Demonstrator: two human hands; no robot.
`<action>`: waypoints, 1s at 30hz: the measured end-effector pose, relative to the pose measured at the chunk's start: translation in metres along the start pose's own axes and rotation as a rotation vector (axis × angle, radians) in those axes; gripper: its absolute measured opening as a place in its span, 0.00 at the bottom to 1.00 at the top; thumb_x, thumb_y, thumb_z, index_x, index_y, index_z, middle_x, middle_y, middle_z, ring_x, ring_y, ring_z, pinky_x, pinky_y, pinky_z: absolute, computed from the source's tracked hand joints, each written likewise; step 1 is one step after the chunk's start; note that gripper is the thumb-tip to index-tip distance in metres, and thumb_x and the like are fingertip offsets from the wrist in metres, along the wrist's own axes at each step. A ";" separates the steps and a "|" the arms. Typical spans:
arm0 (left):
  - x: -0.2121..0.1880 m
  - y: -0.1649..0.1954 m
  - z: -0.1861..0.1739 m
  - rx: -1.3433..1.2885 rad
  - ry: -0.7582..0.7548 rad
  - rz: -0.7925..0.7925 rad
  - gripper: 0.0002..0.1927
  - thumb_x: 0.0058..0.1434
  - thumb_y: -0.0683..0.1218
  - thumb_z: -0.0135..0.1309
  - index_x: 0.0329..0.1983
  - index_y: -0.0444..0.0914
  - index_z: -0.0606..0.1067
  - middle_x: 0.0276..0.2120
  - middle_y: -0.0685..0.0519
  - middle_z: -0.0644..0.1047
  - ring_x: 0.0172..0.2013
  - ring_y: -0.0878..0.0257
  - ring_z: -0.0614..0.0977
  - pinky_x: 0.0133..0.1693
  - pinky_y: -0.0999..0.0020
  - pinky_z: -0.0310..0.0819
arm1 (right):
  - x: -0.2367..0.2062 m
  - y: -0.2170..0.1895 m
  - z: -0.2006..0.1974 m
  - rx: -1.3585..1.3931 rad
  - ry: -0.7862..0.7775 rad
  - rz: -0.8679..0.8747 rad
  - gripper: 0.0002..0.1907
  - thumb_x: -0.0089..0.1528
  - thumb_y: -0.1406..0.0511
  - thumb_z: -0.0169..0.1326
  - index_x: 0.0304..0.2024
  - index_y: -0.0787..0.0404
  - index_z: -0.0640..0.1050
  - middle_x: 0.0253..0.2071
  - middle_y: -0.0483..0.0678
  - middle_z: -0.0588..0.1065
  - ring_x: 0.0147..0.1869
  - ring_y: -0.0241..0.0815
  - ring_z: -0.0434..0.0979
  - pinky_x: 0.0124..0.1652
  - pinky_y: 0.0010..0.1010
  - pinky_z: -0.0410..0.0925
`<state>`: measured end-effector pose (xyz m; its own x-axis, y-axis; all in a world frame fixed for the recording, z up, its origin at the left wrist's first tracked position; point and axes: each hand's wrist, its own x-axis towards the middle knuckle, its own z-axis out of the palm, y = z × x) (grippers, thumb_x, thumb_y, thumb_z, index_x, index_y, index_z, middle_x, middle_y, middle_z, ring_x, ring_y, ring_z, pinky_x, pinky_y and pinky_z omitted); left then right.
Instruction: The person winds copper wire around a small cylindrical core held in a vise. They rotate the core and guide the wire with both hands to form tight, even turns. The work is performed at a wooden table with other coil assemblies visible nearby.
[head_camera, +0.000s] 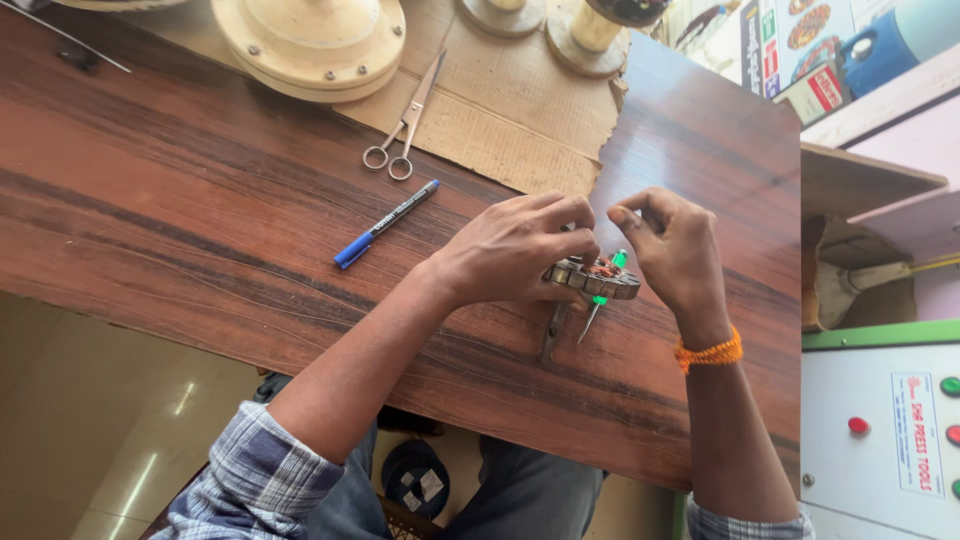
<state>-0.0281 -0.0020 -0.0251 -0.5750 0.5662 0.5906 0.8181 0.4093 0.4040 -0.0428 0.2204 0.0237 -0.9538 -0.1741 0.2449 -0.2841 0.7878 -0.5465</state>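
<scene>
**Two hands on a small wound metal ring at the table's near edge**

While the dark wooden table (200, 220) fills most of the view, the work sits close under the fingers. Beyond the fingertips lies a sheet of cardboard (500, 110) bearing pale round spools (305, 40); on its edge, up and to the left of the fingers, lie steel scissors (405, 125), and a blue-capped marker pen (385, 225) rests on the wood just left of the left wrist.

The left hand (515, 250) lies curled over the metal ring (600, 278), fingers closed on its left side and pressing it to the table. The right hand (675, 250) hovers at the ring's right, thumb and forefinger pinched narrowly together; whether they grip something thin I cannot tell.

The ring is grey, toothed metal with reddish copper-coloured winding showing on top. It looks rigid and fairly heavy for its size, the winding being the delicate part, so the outer metal rim seems the safe place to hold.

Under the fingers a green-handled tool (598, 300) and a grey metal tool (553, 330) poke out from beneath the ring towards the person.
</scene>
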 end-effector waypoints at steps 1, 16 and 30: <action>0.000 0.000 0.000 0.019 -0.009 -0.008 0.24 0.55 0.59 0.68 0.48 0.47 0.74 0.52 0.56 0.73 0.55 0.57 0.78 0.56 0.58 0.75 | -0.002 -0.001 -0.003 0.008 -0.015 0.003 0.09 0.64 0.65 0.62 0.37 0.67 0.82 0.18 0.42 0.64 0.25 0.28 0.58 0.24 0.30 0.55; -0.001 -0.013 0.007 -1.040 0.017 -0.379 0.44 0.61 0.62 0.61 0.76 0.46 0.57 0.40 0.57 0.82 0.39 0.71 0.78 0.45 0.71 0.70 | -0.035 -0.032 -0.025 0.026 -0.100 -0.066 0.05 0.61 0.67 0.62 0.39 0.59 0.85 0.16 0.39 0.70 0.19 0.26 0.60 0.21 0.26 0.55; 0.002 -0.023 0.006 -1.165 -0.079 -0.350 0.23 0.63 0.48 0.59 0.61 0.38 0.74 0.42 0.51 0.84 0.47 0.68 0.82 0.54 0.69 0.73 | -0.055 -0.053 -0.029 -0.073 -0.052 -0.244 0.08 0.58 0.68 0.67 0.40 0.58 0.86 0.14 0.45 0.66 0.18 0.31 0.55 0.22 0.29 0.52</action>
<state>-0.0478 -0.0062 -0.0377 -0.7330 0.6122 0.2967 0.1177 -0.3154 0.9416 0.0281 0.2057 0.0626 -0.8624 -0.3927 0.3195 -0.5000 0.7592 -0.4166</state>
